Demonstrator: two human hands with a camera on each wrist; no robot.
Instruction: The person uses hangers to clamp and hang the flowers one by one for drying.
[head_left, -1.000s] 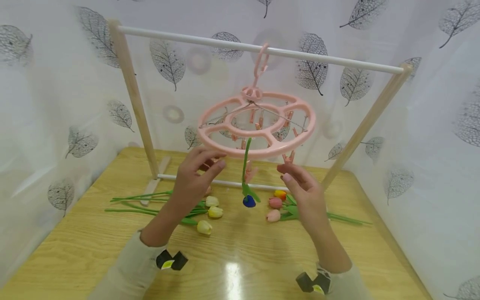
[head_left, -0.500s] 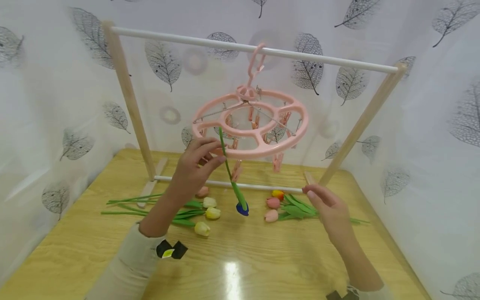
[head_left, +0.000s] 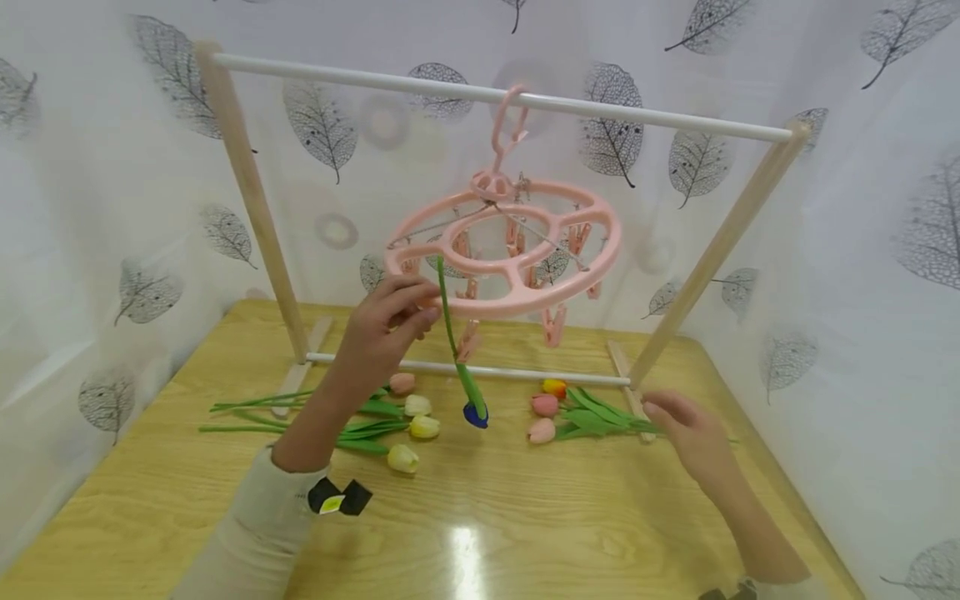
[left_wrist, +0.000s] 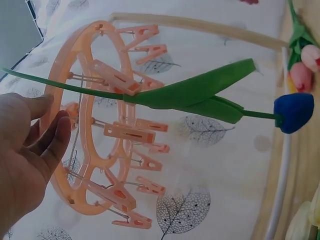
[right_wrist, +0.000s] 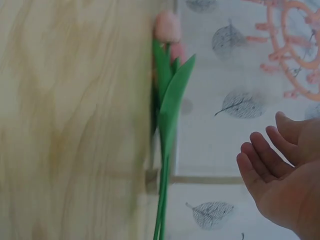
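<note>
Currently, in the head view, left hand is at the ring's 8 o'clock, fingers bent; pinching or merely touching, cannot tell. Right hand, 4 o'clock, holds nothing, fingers loosely apart. Blue tulip hangs head-down, 7 o'clock, apparently clipped. Left tulips (four heads, 7 o'clock) and right tulips (three, 5 o'clock) lie unclipped on table: early stage, I judge. Clip contact unclear; left forearm hides stems; right sleeve cut off.
</note>
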